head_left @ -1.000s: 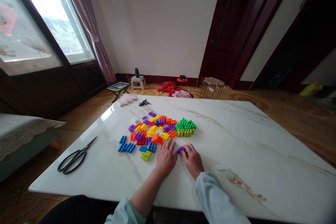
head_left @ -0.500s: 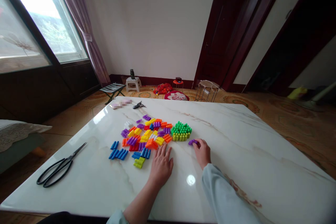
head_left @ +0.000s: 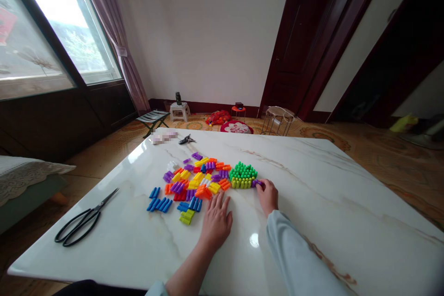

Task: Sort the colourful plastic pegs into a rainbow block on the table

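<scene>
On the white marble table (head_left: 329,203) lies a spread of small plastic blocks (head_left: 194,180) in purple, yellow, orange, blue and white. At its right end stands a packed cluster of green and yellow-green blocks (head_left: 243,175). My right hand (head_left: 268,195) pinches a purple block (head_left: 257,183) and holds it against the right side of that green cluster. My left hand (head_left: 215,220) rests flat on the table, fingers spread, just in front of the orange and yellow pieces.
Black scissors (head_left: 84,218) lie near the table's left edge. A small dark tool (head_left: 186,139) and a blurred pale item (head_left: 163,137) sit at the far left corner. Stools (head_left: 180,109), a wire stand (head_left: 278,119) and red things are on the floor beyond.
My right hand carried the purple block from beside my left hand away to the right and forward, up against the green cluster. My left hand stayed flat in place.
</scene>
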A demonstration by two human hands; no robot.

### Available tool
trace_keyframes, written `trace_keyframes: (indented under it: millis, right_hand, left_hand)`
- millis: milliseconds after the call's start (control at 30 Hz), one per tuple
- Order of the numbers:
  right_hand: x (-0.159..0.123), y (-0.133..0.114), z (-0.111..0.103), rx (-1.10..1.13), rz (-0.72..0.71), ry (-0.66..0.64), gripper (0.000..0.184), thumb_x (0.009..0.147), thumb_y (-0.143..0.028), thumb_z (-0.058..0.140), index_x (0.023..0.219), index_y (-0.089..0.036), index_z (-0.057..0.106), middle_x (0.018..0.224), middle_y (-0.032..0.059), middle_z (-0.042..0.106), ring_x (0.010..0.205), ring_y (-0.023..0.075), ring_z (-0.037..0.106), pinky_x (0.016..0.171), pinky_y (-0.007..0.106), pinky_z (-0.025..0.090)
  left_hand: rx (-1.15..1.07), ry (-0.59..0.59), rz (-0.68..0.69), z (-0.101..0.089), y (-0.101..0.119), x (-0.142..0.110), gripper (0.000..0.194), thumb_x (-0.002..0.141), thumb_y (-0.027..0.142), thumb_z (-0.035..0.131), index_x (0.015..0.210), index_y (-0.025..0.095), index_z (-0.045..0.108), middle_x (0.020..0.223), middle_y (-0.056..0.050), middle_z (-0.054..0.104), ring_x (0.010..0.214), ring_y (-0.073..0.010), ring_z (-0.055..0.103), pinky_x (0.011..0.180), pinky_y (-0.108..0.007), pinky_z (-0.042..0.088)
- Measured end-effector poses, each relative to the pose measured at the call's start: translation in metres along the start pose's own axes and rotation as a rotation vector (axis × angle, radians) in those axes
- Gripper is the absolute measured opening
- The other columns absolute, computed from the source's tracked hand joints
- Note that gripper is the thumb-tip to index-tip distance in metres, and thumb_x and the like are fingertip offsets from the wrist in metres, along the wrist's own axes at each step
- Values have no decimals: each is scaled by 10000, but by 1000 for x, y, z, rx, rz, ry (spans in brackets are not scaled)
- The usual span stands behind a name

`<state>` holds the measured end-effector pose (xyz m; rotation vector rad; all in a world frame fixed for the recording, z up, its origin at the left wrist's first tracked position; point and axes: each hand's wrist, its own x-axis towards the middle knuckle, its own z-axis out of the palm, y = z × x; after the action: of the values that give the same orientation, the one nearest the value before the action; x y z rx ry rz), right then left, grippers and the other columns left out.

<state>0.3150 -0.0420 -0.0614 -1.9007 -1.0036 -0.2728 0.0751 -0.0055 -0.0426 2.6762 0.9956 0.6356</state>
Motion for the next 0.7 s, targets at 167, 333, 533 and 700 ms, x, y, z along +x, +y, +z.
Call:
trace_keyframes:
  millis: [167,333,533,700]
  right_hand:
    - [2,1,6,-14,18,23,261,810,-362,476,825,-152,631,776,97,629,686,202,567,681,334,476]
    - [-7,-5,1,-3,37,39,276,772,-307,508,972,-142,603,841,93,628,639,185,575,669,340,495]
    - [-62,-44,-17,23,37,14,257,831,-317,470,1021,-178,572,890,71,605,570,154,549,567,293,466]
    - [-99,-91,-25,-69,-99,-282,126,834,-183,507,801,-224,622,794,20,646,706,162,603,649,271,411]
  left_hand:
    - [-11,-7,2,1,-1,1,482,870,244,474,1347,178,479,1468,-124,395,1348,-287,353,1097,-487,297]
    - [-32,-1,-5,-2,0,1,472,864,252,485,1331,187,494,1463,-119,402,1340,-288,363,1101,-492,291]
    - [-25,17,3,-4,3,1,463,863,264,493,1320,193,500,1448,-118,421,1332,-288,373,1097,-492,302]
    - [17,34,17,2,-1,0,461,874,250,483,1331,190,488,1443,-116,431,1336,-274,378,1091,-481,315]
